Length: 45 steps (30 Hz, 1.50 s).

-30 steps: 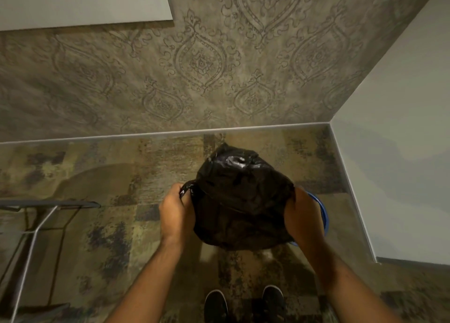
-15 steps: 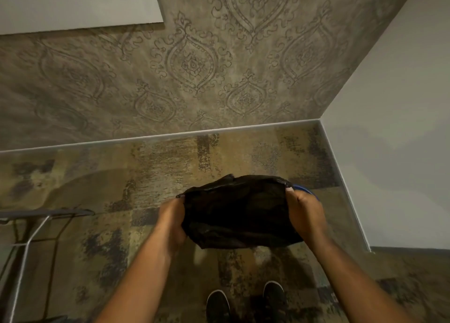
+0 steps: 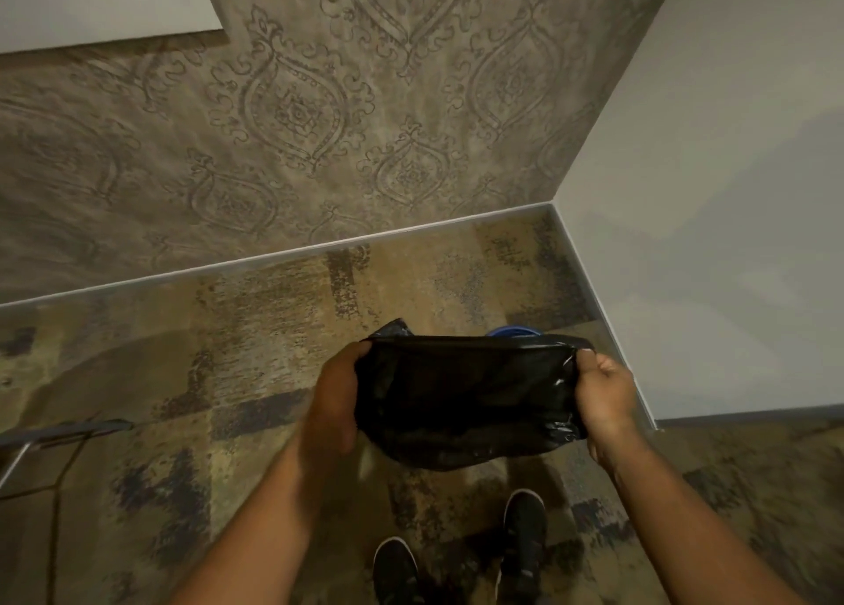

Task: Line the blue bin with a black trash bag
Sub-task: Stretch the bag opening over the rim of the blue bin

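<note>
A black trash bag is stretched wide between my two hands over the floor. My left hand grips its left edge and my right hand pinches its right edge. Its top edge is pulled taut and flat. Behind that edge only a small arc of the blue bin rim shows; the bag hides the rest of the bin.
A patterned wall stands ahead and a plain white wall closes the right side, meeting in a corner just beyond the bin. A metal-framed stand juts in at the left. My two dark shoes are on the mottled carpet below.
The puffed-up bag has been pulled down and flattened. My hands moved apart, stretching its opening wide, and the blue rim now shows behind the top edge instead of at the right.
</note>
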{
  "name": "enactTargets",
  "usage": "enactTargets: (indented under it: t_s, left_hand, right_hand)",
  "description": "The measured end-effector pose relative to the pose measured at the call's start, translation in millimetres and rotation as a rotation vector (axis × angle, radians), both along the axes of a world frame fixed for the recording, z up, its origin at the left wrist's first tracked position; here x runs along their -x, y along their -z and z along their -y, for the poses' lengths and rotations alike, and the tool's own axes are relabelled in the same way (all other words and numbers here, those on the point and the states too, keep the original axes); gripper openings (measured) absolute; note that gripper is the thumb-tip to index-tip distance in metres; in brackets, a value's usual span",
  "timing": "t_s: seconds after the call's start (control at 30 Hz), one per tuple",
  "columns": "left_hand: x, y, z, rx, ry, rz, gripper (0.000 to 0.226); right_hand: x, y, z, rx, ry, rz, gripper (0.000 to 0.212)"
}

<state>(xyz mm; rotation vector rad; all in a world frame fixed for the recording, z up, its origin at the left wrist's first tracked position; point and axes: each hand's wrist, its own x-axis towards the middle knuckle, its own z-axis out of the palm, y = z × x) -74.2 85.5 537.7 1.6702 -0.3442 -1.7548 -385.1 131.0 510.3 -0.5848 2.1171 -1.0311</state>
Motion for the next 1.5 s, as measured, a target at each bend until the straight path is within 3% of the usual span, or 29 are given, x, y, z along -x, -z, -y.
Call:
enactTargets:
  t_s: [0.23,0.33,0.43,0.57,0.77,1.0,1.17,1.3,1.37,1.5]
  left_hand:
    - [95,15,10,0.234,-0.059,0.199,0.024]
    - [133,18,11,0.315,-0.084,0.204,0.025]
    - [162,25,10,0.406,0.048,0.231,0.035]
    - [191,49,-2,0.399,0.163,0.446,0.035]
    - [214,109,-14,0.342,0.113,0.533,0.037]
    - [214,169,-29,0.111,0.104,0.646,0.032]
    - [212,194,-3,0.046,0.074,0.601,0.032]
    - [211,210,29,0.022,-0.034,0.463,0.033]
    - [210,215,49,0.064,-0.096,0.412,0.038]
    - [214,217,78,0.294,0.005,0.523,0.037]
  right_hand:
    - [37,-8,-7,0.265,0.063,-0.219,0.04]
    - [69,-9,-7,0.243,0.068,-0.198,0.037]
    - [106,3,-8,0.136,0.031,-0.282,0.033]
    - [137,30,-17,0.025,-0.02,-0.305,0.043]
    - [162,94,-46,-0.136,-0.05,-0.275,0.027]
    - [155,154,-67,-0.275,-0.115,-0.205,0.035]
    - [157,166,-41,-0.288,-0.145,-0.133,0.027]
    - [167,171,-5,-0.285,-0.129,-0.173,0.029]
    - [171,172,17,-0.255,-0.105,-0.142,0.032]
    - [181,174,52,-0.142,-0.082,-0.142,0.037]
